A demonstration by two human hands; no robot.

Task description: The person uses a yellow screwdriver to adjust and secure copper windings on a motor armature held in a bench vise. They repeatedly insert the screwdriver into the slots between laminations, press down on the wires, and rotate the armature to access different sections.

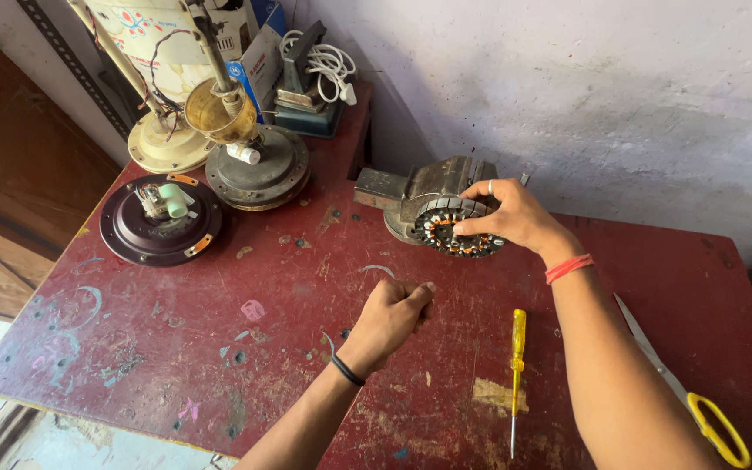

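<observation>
Head cam, looking down at a worn red table (219,348). Your right hand (515,213), w/ ring and red wrist thread, has its fingers closed around a round motor stator (459,231) w/ copper windings, which sits at a grey bench vise (419,196) near the table's back edge. Your left hand (389,318), black band on wrist, hovers mid-table w/ fingers curled together; can't tell if it pinches anything. Yellow screwdriver (516,374) lies just right of it. Yellow-handled scissors (689,392) lie far right. Fan motor housings (163,218) stand back left.
</observation>
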